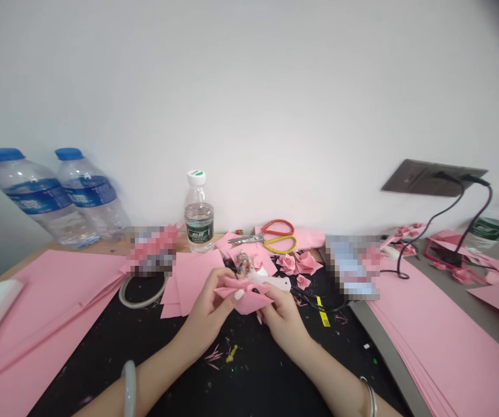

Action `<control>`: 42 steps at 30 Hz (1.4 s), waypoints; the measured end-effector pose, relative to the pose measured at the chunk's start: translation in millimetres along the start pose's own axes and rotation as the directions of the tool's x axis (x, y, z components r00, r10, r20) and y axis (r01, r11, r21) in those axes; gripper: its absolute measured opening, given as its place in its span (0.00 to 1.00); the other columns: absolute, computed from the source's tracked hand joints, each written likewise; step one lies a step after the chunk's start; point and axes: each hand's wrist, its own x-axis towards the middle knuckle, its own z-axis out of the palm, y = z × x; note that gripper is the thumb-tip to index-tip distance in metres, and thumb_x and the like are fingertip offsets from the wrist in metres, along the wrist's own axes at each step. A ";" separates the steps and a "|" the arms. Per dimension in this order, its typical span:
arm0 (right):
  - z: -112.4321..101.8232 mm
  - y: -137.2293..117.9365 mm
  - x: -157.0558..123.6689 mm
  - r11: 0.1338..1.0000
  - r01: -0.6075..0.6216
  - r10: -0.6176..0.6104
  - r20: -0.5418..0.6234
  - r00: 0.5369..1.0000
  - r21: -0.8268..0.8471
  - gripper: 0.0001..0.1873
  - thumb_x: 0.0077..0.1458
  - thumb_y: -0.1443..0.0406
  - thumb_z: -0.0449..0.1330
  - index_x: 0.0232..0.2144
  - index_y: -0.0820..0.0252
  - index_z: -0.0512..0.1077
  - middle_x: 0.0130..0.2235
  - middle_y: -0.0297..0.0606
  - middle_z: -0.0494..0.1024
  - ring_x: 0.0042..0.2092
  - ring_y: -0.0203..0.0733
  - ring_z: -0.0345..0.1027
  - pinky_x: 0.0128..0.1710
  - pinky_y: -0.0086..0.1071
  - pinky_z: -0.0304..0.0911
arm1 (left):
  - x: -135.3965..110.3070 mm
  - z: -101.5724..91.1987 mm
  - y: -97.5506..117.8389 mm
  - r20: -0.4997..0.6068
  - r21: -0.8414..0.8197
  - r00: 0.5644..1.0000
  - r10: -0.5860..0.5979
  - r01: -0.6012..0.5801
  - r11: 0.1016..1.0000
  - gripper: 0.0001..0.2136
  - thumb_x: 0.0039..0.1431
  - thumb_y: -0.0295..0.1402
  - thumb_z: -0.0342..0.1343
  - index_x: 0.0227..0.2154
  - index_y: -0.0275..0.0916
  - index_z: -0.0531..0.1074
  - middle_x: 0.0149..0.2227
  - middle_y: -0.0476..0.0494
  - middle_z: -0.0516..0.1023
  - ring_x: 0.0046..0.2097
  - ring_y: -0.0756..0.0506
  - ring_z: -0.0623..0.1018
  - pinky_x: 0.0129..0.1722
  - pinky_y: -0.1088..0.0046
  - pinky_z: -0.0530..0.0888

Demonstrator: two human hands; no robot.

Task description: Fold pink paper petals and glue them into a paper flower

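Left hand [206, 307] and right hand [287, 324]: fingers [223, 310] pinching opposite sides of folded pink paper piece [250, 302], between them. Beyond fingers: metal scissors [257, 238] with red and yellow looped handles (blades pointing left).

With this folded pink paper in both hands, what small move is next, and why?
Probably press a crease in the folded pink paper with your left thumb: it rests on the paper, your left hand and right hand steady both sides, and the corners jut sideways.

White-capped bottle [199, 226] near the wall [249, 104] — black cables [489, 196] in a socket [425, 180].
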 end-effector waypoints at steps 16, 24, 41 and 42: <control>-1.1 -2.2 0.9 0.941 -0.143 0.131 0.060 0.990 0.307 0.17 0.56 0.51 0.51 0.29 0.60 0.63 0.19 0.27 0.65 0.15 0.28 0.51 0.14 0.23 0.44 | 3.9 -2.6 -0.3 -0.170 0.097 0.982 -0.085 0.102 0.990 0.11 0.50 0.37 0.58 0.35 0.38 0.73 0.37 0.44 0.78 0.39 0.43 0.76 0.37 0.71 0.72; 2.5 -0.5 0.5 0.965 -0.159 0.162 0.003 0.987 0.210 0.15 0.59 0.56 0.50 0.27 0.60 0.63 0.18 0.27 0.64 0.16 0.29 0.52 0.15 0.23 0.46 | 2.3 -2.4 -2.5 -0.114 0.095 0.987 -0.110 0.121 0.988 0.10 0.50 0.36 0.58 0.35 0.38 0.74 0.38 0.44 0.78 0.40 0.44 0.76 0.39 0.72 0.72; -0.9 0.9 3.5 0.972 -0.168 0.184 -0.089 0.979 0.164 0.20 0.58 0.55 0.52 0.18 0.57 0.58 0.15 0.27 0.62 0.16 0.31 0.50 0.16 0.26 0.45 | 2.2 -1.4 -4.2 0.040 0.138 0.993 -0.111 0.104 0.985 0.09 0.50 0.31 0.57 0.35 0.38 0.74 0.38 0.44 0.79 0.44 0.44 0.76 0.44 0.72 0.71; -1.0 1.5 3.5 0.975 -0.164 0.179 -0.093 0.979 0.153 0.20 0.58 0.55 0.51 0.18 0.57 0.58 0.15 0.27 0.62 0.16 0.31 0.50 0.16 0.26 0.45 | 2.0 -1.2 -4.6 0.041 0.132 0.993 -0.113 0.107 0.985 0.09 0.49 0.31 0.57 0.35 0.37 0.73 0.38 0.44 0.79 0.43 0.43 0.76 0.44 0.71 0.71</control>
